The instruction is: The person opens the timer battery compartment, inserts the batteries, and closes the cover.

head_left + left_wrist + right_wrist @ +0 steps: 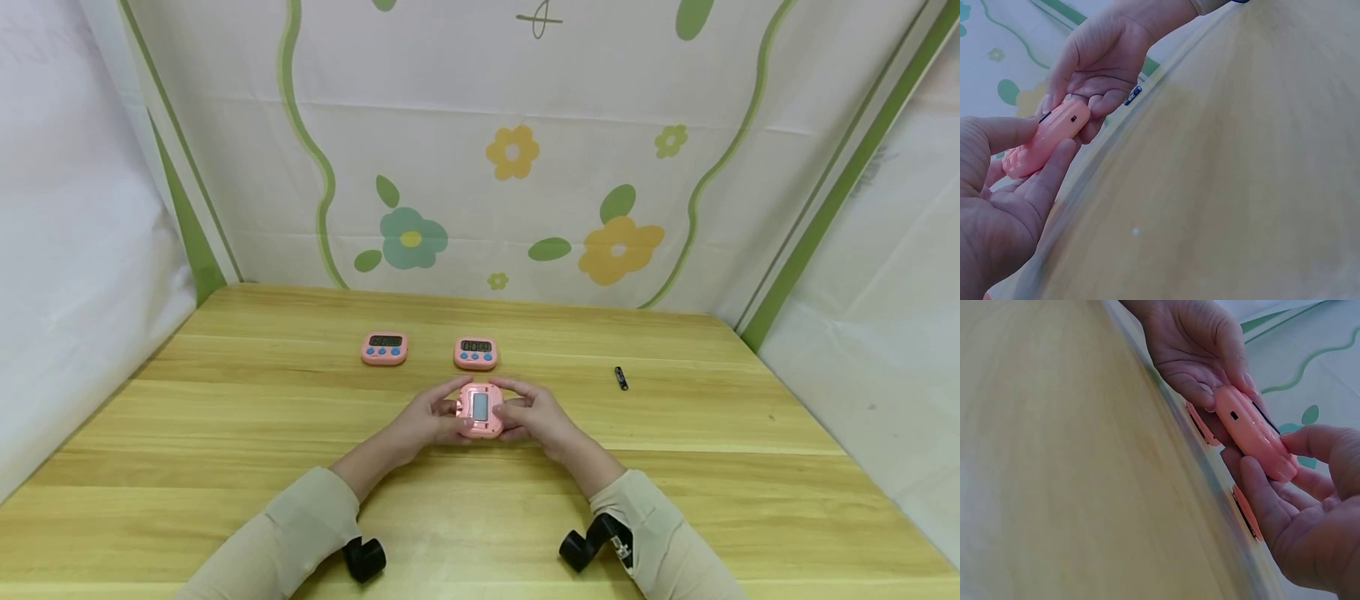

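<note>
Both hands hold one pink digital timer above the middle of the table. Its upturned face shows a pale grey rectangle in a frame, with no blue buttons in sight. The left hand grips the left side, thumb on top and fingers around the edge. On the opposite side the right hand grips it the same way. A small dark slot on the timer's rim shows in both wrist views. Just beyond the hands lies a second pink timer, display and blue buttons up.
Another pink timer lies farther left, also face up. A small dark battery rests on the wooden table to the right. White fabric walls with printed flowers enclose the back and sides.
</note>
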Demonstrator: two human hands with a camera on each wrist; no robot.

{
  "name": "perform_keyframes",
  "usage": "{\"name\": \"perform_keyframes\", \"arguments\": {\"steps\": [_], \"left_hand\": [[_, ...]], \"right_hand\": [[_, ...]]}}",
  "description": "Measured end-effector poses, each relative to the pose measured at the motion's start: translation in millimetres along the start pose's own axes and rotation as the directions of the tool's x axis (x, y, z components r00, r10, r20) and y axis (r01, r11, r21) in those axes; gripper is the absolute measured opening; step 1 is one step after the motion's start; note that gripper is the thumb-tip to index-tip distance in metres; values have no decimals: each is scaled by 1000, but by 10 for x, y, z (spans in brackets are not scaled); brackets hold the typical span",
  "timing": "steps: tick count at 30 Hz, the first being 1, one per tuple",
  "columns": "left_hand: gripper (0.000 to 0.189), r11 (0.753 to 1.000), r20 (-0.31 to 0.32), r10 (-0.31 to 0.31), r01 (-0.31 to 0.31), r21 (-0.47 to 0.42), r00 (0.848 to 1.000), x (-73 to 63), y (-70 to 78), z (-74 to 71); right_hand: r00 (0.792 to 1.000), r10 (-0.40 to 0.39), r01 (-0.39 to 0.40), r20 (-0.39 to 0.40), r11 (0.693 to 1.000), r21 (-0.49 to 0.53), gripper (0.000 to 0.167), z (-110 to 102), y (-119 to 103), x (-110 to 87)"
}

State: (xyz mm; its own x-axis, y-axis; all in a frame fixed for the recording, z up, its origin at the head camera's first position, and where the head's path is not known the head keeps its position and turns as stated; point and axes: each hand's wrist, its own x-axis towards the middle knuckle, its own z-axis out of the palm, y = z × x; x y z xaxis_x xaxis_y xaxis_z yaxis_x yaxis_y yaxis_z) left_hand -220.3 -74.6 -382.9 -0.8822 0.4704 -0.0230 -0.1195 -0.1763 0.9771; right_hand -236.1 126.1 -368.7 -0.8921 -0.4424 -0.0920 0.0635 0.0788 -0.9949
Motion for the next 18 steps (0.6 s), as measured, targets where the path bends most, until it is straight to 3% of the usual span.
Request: {"name": "perform_keyframes", "arguments": {"steps": [7, 18], "left_hand": [[65, 1000, 5, -14, 14, -19, 1000, -4, 8, 5], [67, 1000, -7, -16, 16, -11, 1000, 6, -35, 24]], "right_hand": [[999, 35, -35, -11, 999, 11, 49, 83, -172, -97], [994, 77, -71, -83, 995, 77, 47, 50, 25, 14]]}}
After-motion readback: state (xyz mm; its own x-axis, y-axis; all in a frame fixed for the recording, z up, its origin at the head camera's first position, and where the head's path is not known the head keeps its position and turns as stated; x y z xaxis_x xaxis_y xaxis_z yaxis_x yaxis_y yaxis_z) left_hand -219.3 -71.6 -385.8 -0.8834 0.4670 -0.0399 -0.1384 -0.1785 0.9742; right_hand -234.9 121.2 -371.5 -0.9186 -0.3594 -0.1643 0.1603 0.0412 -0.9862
